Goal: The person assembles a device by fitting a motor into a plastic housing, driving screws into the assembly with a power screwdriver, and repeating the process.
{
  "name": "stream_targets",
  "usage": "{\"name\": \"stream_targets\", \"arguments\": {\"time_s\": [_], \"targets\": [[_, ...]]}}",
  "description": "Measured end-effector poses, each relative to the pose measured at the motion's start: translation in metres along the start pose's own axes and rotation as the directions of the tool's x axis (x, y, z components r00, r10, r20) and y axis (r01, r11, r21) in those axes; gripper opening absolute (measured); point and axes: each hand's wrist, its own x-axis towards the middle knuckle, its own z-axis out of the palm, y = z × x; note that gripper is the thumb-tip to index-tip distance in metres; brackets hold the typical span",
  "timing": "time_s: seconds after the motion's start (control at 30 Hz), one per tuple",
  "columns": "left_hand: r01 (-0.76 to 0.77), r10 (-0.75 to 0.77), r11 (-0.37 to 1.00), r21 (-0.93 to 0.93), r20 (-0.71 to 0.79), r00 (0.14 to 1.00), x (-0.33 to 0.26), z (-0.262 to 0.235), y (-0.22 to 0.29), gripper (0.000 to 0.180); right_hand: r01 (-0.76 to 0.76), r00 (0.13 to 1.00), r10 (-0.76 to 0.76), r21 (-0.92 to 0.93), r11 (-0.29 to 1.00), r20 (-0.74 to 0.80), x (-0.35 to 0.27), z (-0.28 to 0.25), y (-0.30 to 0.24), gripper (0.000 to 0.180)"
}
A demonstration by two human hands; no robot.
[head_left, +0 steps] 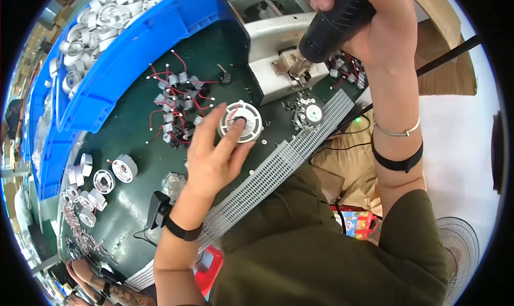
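Observation:
My left hand [210,159] grips a white round plastic housing [252,128] on the green worktop, thumb and fingers about its rim and one finger pressed into its middle. Up at the right, my right hand [388,33] is wrapped round a black electric screwdriver [338,26]. The driver points down at the small metal pick-up spot of a beige screw feeder [273,89], and its tip is hard to make out there. Left of the housing lies a heap of small grey motors [176,105] with red wires. A round dish [309,116] of small screws and washers stands right of the housing.
Blue bins [128,46] full of white round parts curve along the far left. More white housings [124,168] sit at the left on the worktop. A grey perforated strip [273,167] edges the near side. Another person's tattooed forearm [118,294] shows at lower left.

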Motion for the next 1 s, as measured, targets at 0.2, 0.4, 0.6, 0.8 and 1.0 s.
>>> {"name": "stream_targets", "arguments": {"time_s": [0.2,0.4,0.6,0.8,1.0], "targets": [[0.016,-0.016,0.999,-0.038,0.016,1.000,-0.003,0.007,-0.003,0.046,-0.015,0.997,0.020,0.068,0.998,-0.073,-0.015,-0.020,0.024,0.045],[0.018,-0.018,0.998,-0.061,0.007,1.000,-0.005,0.007,-0.005,0.047,-0.010,0.994,0.024,0.131,0.991,-0.104,-0.016,-0.026,0.033,0.044],[0.016,-0.015,0.997,-0.076,0.015,1.000,-0.004,0.006,-0.006,0.047,0.000,0.996,0.010,0.103,0.995,-0.087,-0.019,-0.024,0.037,0.043],[0.006,-0.006,0.997,-0.079,-0.001,1.000,-0.003,0.007,-0.006,0.046,0.016,0.989,-0.009,0.047,0.999,-0.150,-0.025,-0.019,0.037,0.042],[0.011,-0.012,0.997,-0.076,-0.009,1.000,-0.006,0.007,-0.009,0.044,0.006,0.996,0.001,0.077,0.997,-0.090,-0.033,-0.017,0.041,0.040]]}}
